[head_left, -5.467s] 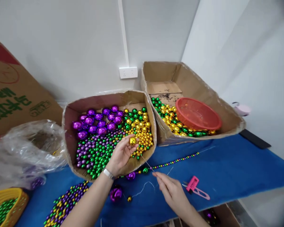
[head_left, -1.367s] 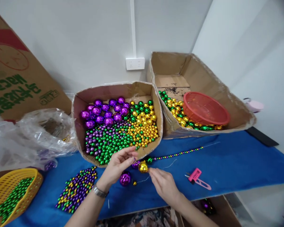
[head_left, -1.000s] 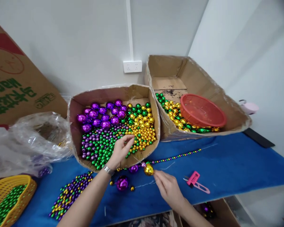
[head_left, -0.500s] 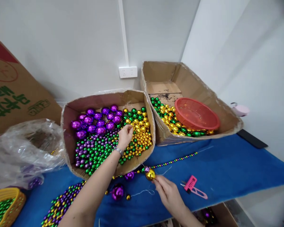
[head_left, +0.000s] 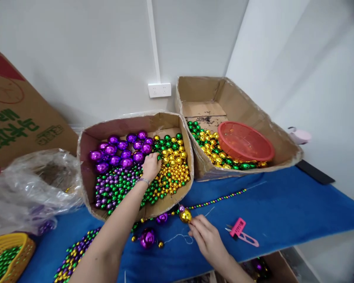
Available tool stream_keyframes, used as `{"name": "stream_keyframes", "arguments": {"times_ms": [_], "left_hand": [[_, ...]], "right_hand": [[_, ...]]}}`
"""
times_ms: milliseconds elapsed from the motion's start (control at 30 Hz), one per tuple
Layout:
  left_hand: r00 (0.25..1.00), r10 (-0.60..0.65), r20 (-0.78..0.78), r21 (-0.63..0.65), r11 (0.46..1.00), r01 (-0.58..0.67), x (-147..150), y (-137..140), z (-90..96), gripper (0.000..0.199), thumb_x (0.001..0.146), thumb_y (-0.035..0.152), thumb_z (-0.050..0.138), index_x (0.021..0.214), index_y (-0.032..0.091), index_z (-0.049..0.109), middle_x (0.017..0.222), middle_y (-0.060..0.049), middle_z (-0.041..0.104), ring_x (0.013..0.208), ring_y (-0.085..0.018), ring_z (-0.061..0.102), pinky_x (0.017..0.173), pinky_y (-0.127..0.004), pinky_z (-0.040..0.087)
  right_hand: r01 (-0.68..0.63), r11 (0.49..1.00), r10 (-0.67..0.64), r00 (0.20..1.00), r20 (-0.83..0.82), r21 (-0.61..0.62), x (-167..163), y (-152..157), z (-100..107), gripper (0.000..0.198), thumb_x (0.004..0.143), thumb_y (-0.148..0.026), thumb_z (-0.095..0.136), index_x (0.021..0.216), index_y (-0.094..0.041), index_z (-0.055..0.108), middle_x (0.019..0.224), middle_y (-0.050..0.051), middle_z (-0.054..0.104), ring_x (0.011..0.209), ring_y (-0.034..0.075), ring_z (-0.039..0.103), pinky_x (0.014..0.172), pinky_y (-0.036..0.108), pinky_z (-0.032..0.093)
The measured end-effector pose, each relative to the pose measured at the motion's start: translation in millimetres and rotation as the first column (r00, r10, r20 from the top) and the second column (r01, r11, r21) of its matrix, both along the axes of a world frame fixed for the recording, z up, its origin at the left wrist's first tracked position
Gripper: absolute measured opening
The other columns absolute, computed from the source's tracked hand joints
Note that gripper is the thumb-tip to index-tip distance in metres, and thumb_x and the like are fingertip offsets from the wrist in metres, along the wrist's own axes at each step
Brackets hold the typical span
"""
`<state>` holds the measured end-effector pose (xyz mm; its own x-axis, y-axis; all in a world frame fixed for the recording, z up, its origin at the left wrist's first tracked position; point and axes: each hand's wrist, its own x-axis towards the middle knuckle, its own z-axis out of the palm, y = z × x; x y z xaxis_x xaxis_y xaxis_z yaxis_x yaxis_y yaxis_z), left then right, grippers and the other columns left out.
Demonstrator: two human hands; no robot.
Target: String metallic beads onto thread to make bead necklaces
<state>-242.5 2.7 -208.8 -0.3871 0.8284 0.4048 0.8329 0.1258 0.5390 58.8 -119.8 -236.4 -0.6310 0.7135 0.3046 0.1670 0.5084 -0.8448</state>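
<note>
My left hand [head_left: 151,167] reaches into a cardboard box [head_left: 188,184] of shiny beads. Its fingers are closed on a green bead [head_left: 159,156], near the large purple beads [head_left: 126,162] and the smaller gold beads [head_left: 172,173]. Over the blue cloth, my right hand [head_left: 209,237] pinches a large gold bead [head_left: 185,215] from its near side. A small lilac bead [head_left: 181,208] sits against the gold one, with a thin needle tip rising above it. Below lie a big purple bead [head_left: 147,238] and a small gold bead on loose white thread [head_left: 177,237].
A second carton [head_left: 253,118] holds gold and green beads and a red plastic basket [head_left: 244,141]. On the blue cloth [head_left: 297,204] lie a bead string [head_left: 215,201] and a pink cutter [head_left: 238,228]. A yellow basket [head_left: 25,251] and clear plastic bags [head_left: 44,173] are at left.
My left hand has shifted a little left in the box, and a green bead now shows at its fingertips. My right hand has moved slightly up and left with the gold bead.
</note>
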Motion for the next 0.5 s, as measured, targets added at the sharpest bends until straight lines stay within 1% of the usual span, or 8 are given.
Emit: {"name": "stream_keyframes", "arguments": {"times_ms": [100, 133, 200, 333, 433, 500], "left_hand": [[0.999, -0.035, 0.025, 0.007, 0.999, 0.035, -1.6, -16.8, 4.8, 0.028, 0.087, 0.026, 0.049, 0.111, 0.016, 0.058, 0.093, -0.008, 0.065, 0.086, -0.022, 0.063, 0.079, -0.035, 0.05], [0.998, -0.051, 0.032, 0.008, 0.999, 0.051, -1.2, -23.0, 5.8, 0.028, 0.088, 0.027, 0.046, 0.112, 0.016, 0.057, 0.092, -0.007, 0.066, 0.083, -0.021, 0.063, 0.078, -0.033, 0.05], [0.995, -0.091, 0.033, 0.004, 0.996, 0.091, 1.5, -33.3, 5.9, 0.028, 0.089, 0.029, 0.045, 0.112, 0.017, 0.058, 0.096, -0.008, 0.065, 0.087, -0.02, 0.063, 0.081, -0.033, 0.05], [0.983, -0.18, 0.028, -0.034, 0.983, 0.181, 10.4, -39.3, 0.0, 0.025, 0.083, 0.028, 0.056, 0.106, 0.019, 0.063, 0.108, -0.01, 0.062, 0.102, -0.026, 0.058, 0.094, -0.039, 0.044], [0.977, -0.205, 0.053, -0.053, 0.977, 0.208, 15.8, -36.8, -5.0, 0.029, 0.079, 0.022, 0.061, 0.107, 0.02, 0.062, 0.114, -0.012, 0.058, 0.107, -0.028, 0.054, 0.097, -0.041, 0.041], [0.977, -0.196, 0.085, -0.052, 0.978, 0.201, 18.1, -35.1, -6.0, 0.029, 0.078, 0.02, 0.062, 0.107, 0.02, 0.061, 0.112, -0.012, 0.057, 0.107, -0.029, 0.053, 0.096, -0.041, 0.041]], "right_hand": [[0.015, 1.0, -0.015, 1.0, -0.003, -0.013, 0.4, -1.6, -0.4, 0.021, 0.099, -0.019, 0.037, 0.102, -0.021, 0.057, 0.09, 0.005, 0.055, 0.071, 0.011, 0.063, 0.068, 0.021, 0.056], [0.018, 1.0, -0.018, 1.0, -0.001, -0.013, 0.1, -1.7, -0.3, 0.021, 0.099, -0.019, 0.037, 0.102, -0.02, 0.058, 0.09, 0.005, 0.055, 0.07, 0.011, 0.064, 0.067, 0.021, 0.057], [0.026, 1.0, -0.026, 1.0, 0.006, 0.002, -1.2, -1.4, 0.7, 0.021, 0.099, -0.02, 0.038, 0.102, -0.02, 0.059, 0.09, 0.005, 0.056, 0.07, 0.012, 0.064, 0.067, 0.022, 0.057], [0.04, 0.998, -0.041, 0.999, 0.017, 0.05, -4.1, -0.3, 4.4, 0.022, 0.099, -0.022, 0.037, 0.104, -0.019, 0.059, 0.091, 0.006, 0.058, 0.071, 0.012, 0.064, 0.067, 0.024, 0.057], [0.045, 0.997, -0.047, 0.999, 0.028, 0.056, -4.0, -1.4, 5.8, 0.022, 0.099, -0.024, 0.038, 0.104, -0.019, 0.059, 0.091, 0.006, 0.058, 0.07, 0.012, 0.064, 0.068, 0.024, 0.058], [0.049, 0.998, -0.051, 0.998, 0.03, 0.048, -3.2, -3.1, 5.8, 0.022, 0.099, -0.024, 0.038, 0.104, -0.019, 0.059, 0.09, 0.006, 0.058, 0.07, 0.012, 0.064, 0.067, 0.023, 0.057]]}}
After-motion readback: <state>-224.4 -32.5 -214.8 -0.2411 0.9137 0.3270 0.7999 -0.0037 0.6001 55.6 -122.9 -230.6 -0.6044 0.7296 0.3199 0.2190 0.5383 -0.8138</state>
